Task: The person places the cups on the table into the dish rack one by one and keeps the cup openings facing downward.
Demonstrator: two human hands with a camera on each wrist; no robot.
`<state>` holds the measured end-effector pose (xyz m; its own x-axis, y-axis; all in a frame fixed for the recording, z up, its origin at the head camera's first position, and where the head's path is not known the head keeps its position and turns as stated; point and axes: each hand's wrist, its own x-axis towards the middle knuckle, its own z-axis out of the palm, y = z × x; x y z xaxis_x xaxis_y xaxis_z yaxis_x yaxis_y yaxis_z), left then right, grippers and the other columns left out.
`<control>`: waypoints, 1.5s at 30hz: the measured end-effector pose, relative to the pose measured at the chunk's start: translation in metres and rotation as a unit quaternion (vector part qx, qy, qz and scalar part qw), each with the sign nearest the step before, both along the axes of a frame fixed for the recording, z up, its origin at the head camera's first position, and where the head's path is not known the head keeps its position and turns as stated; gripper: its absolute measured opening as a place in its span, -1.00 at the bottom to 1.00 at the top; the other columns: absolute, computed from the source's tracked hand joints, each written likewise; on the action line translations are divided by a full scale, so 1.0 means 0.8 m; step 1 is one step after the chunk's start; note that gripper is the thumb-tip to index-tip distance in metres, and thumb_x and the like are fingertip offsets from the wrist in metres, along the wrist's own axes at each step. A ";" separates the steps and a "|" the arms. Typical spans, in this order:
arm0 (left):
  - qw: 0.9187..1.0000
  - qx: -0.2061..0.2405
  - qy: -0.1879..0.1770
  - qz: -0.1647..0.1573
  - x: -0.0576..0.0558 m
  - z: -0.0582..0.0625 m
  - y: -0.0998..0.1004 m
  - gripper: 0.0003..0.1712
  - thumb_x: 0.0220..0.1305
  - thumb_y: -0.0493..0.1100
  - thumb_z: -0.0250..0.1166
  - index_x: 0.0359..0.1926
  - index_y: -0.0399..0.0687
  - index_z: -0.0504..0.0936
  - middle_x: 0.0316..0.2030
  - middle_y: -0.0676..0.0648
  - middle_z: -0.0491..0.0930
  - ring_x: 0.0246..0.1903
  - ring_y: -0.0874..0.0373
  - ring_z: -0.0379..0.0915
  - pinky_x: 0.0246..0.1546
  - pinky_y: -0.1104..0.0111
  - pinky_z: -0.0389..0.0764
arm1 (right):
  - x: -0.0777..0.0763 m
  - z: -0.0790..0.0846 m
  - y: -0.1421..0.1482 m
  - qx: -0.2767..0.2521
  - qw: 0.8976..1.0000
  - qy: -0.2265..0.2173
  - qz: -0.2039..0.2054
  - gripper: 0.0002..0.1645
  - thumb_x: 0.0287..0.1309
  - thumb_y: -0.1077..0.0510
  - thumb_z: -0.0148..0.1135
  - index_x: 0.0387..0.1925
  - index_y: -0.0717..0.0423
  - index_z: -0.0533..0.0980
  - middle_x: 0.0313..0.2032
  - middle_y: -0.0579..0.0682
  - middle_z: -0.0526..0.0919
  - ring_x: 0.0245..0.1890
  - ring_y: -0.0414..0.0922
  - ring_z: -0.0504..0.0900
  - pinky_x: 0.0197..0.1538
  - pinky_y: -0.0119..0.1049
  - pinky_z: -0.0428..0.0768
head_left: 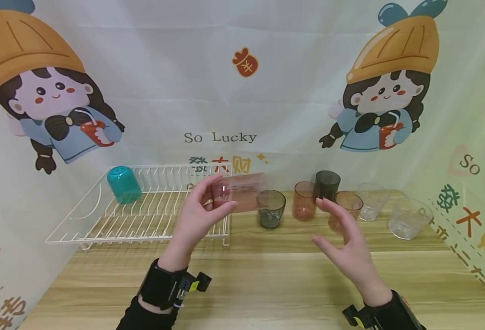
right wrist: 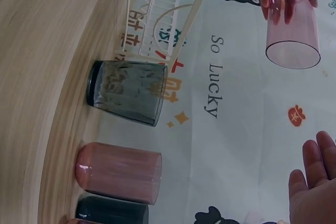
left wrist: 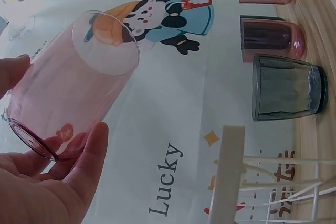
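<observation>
Left hand (head_left: 201, 206) has fingers curled round the base end of pink glass (head_left: 248, 189), held sideways, apparently keeping the rim untouched. Right hand (head_left: 345, 243) has fingers wide apart from thumb, nothing held. Teal glass (head_left: 124, 185), left of the gripping fingers, sits inverted, perhaps to drain.

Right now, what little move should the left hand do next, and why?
Probably turn the pink glass rim-down over the white rack. The fingers of the left hand hold it sideways by its base end, rim toward the right, in the air, and the teal cup on the rack stands upside down, so matching it seems sensible.
</observation>
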<state>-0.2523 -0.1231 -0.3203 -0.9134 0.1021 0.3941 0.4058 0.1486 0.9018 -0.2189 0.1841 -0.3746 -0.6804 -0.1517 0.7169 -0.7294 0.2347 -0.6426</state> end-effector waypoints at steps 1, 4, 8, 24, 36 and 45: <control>1.000 -0.005 -0.002 0.006 0.000 0.000 -0.002 -0.23 0.02 -0.24 0.45 0.28 -0.02 0.35 -0.05 -0.16 0.50 -0.10 0.01 0.49 -0.13 0.44 0.62 | 0.000 -0.001 0.001 0.002 1.000 0.001 -0.002 -0.08 -0.20 0.60 0.31 0.29 0.27 0.26 0.26 0.00 0.43 0.27 -0.24 0.33 0.26 -0.50 0.31; 1.000 -0.020 -0.009 0.021 -0.003 -0.002 -0.007 -0.21 0.01 -0.20 0.46 0.28 -0.02 0.35 -0.04 -0.16 0.50 -0.13 0.04 0.50 -0.12 0.43 0.61 | 0.000 -0.005 0.005 0.018 1.000 0.004 -0.013 -0.08 -0.19 0.58 0.32 0.29 0.25 0.27 0.26 -0.11 0.42 0.27 -0.29 0.33 0.25 -0.53 0.28; 0.998 -0.046 -0.012 0.038 -0.005 -0.004 -0.015 -0.21 0.01 -0.14 0.46 0.29 -0.02 0.35 -0.03 -0.15 0.49 -0.14 0.05 0.49 -0.11 0.41 0.59 | 0.000 -0.009 0.011 0.039 0.999 0.019 -0.024 -0.08 -0.21 0.56 0.35 0.28 0.27 0.27 0.26 -0.14 0.42 0.25 -0.34 0.33 0.22 -0.57 0.28; 0.992 -0.101 -0.020 0.076 -0.016 -0.007 -0.047 -0.17 0.03 -0.02 0.45 0.31 -0.04 0.32 -0.03 -0.12 0.46 -0.08 0.05 0.42 -0.06 0.29 0.55 | 0.000 -0.026 0.034 0.089 0.994 0.017 -0.069 -0.05 -0.26 0.47 0.44 0.28 0.17 0.31 0.21 0.12 0.46 0.24 -0.40 0.33 0.30 -0.59 0.19; 0.982 -0.150 -0.017 0.113 -0.027 0.002 -0.076 -0.12 0.04 0.08 0.42 0.32 -0.10 0.26 -0.03 -0.16 0.44 -0.11 0.03 0.38 -0.11 0.30 0.50 | 0.001 -0.034 0.050 0.104 0.989 0.022 -0.105 -0.04 -0.30 0.45 0.47 0.26 0.16 0.35 0.21 0.03 0.47 0.24 -0.44 0.29 0.29 -0.63 0.15; 0.978 -0.165 -0.018 0.127 -0.029 0.013 -0.095 -0.17 0.06 0.14 0.40 0.26 -0.13 0.30 -0.05 -0.15 0.44 -0.10 0.04 0.38 -0.08 0.31 0.48 | -0.001 -0.040 0.058 0.116 0.984 0.012 -0.133 -0.03 -0.34 0.41 0.50 0.25 0.13 0.37 0.20 0.01 0.47 0.21 -0.51 0.25 0.24 -0.71 0.13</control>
